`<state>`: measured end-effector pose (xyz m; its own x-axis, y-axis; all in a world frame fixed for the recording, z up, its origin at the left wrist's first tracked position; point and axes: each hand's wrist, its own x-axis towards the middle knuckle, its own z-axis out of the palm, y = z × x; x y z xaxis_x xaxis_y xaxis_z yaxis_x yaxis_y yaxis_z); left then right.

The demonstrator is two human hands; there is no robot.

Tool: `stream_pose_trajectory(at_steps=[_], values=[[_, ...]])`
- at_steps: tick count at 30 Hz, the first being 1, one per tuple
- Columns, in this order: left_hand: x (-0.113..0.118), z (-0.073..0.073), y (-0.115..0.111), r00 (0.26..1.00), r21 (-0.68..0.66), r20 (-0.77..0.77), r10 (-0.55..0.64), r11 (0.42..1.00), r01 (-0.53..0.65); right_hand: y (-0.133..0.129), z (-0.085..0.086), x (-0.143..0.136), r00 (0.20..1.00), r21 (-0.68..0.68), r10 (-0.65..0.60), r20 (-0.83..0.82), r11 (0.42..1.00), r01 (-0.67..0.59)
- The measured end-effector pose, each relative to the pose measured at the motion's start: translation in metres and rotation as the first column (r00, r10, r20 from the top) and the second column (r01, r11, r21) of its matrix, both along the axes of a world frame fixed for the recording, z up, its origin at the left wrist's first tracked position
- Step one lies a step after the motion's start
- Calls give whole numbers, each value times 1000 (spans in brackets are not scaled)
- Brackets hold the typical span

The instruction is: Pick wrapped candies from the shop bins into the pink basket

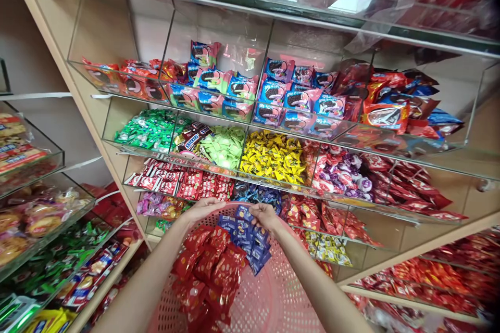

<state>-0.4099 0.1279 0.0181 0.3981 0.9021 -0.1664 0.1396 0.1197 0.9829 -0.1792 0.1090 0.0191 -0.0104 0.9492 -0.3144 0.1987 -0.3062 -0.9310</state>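
Observation:
A pink perforated plastic basket [289,286] is below my arms, its far rim close to the shelves. My left hand [203,209] is closed on that rim at the far left. My right hand [263,217] is closed at the far side of the basket, its fingertips pinching a small blue packet [244,212]. More blue packets [255,247] lie in the basket just under this hand. Beside them, on the left, is a heap of shiny red packets [213,276] with pale round spots.
Glass-fronted shelves hold yellow-wrapped candies [273,158], green candies [150,130], blue cookie packs [273,91] and red packets [304,210]. Blue packets [260,194] fill a bin just beyond the basket. A wooden upright [74,83] separates the left-hand shelves. Glass edges jut above my hands.

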Motion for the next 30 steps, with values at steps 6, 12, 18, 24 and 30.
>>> stream_pose_trajectory(at_steps=[6,12,18,24,30], values=[[-1,2,-1,1000,27,-3,15,1000,-15,-4,-17,13,995,60,40,88,997,-46],[0,8,-4,1000,36,2,22,999,-22,-4,-15,-4,984,189,74,160,976,-104],[0,11,-7,1000,-1,6,11,1000,-11,8,10,21,776,480,-227,588,870,-109],[-1,3,-2,1000,29,-13,26,999,-25,39,5,48,525,335,-250,813,939,-72],[-1,7,-3,999,39,-34,40,998,-39,62,4,41,383,223,-144,912,959,-172]])
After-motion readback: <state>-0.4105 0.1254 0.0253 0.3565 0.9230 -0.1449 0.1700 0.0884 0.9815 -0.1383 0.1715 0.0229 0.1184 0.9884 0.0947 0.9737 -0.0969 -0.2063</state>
